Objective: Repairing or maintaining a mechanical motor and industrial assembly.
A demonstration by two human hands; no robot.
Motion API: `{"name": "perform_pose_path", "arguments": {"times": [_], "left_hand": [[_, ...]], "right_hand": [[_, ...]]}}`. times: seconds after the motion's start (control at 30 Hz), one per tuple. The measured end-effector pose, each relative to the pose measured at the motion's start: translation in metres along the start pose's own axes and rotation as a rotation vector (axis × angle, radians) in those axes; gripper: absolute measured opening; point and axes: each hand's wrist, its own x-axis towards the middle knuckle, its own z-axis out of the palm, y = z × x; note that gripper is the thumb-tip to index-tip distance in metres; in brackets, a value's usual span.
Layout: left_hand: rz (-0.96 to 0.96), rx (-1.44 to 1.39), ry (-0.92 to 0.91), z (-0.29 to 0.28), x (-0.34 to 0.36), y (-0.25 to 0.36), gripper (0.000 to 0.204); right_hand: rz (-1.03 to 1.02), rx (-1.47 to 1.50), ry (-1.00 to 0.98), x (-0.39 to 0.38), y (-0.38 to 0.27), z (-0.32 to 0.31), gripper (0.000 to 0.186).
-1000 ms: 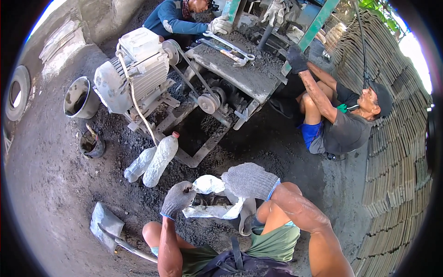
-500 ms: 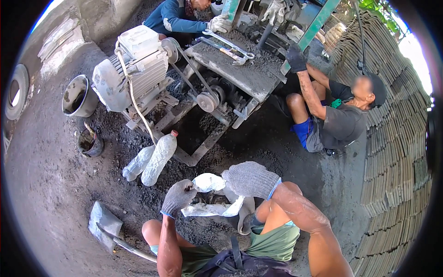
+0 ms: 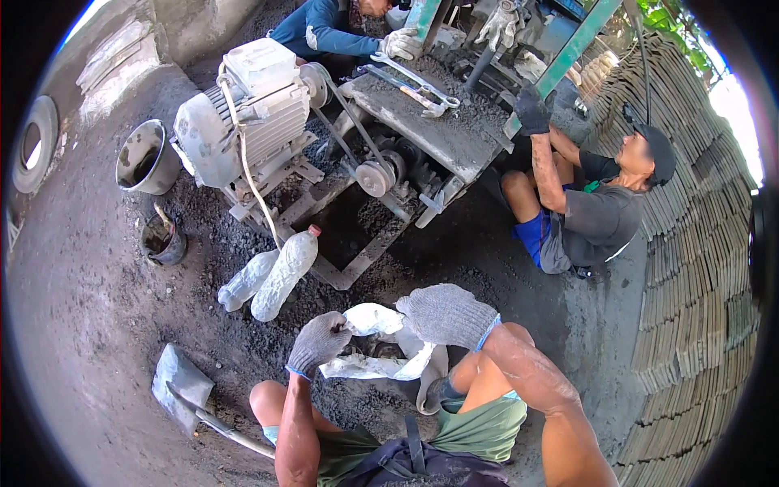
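Note:
Both my hands wear grey knit gloves. My left hand (image 3: 318, 342) is closed on one end of a dirty white rag (image 3: 369, 367) just above my knees. My right hand (image 3: 447, 315) grips the same rag at its upper right end, held a little above the dark gritty ground. Part of the rag hangs down between my legs, and a dark object below it is mostly hidden.
Two dusty plastic bottles (image 3: 274, 276) lie ahead beside a grey electric motor (image 3: 243, 118) with belt and pulley (image 3: 376, 177) on a metal frame. A trowel (image 3: 185, 385) lies at lower left; two buckets (image 3: 146, 158) stand left. One person sits right, another works behind the machine. Stacked tiles (image 3: 690, 268) line the right.
My hands stay closed on the rag, shifting slightly. The person seated at the right has leaned a little, arm still raised to the machine.

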Motion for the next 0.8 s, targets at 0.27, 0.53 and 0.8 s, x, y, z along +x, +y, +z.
{"name": "perform_pose_path", "arguments": {"times": [0.27,0.53,0.8], "left_hand": [[0.015,0.059,-0.007,-0.0005,-0.0008,0.0049,0.025],[-0.014,0.042,-0.016,0.0018,-0.0022,0.0017,0.026],[0.004,0.028,-0.016,0.0020,-0.0046,0.0015,0.026]], "right_hand": [[-0.011,-0.011,0.009,-0.0008,0.0027,0.0066,0.026],[0.020,-0.001,-0.043,0.0014,0.0007,0.0052,0.026],[-0.008,0.008,0.001,0.0009,0.0002,0.0067,0.028]]}}
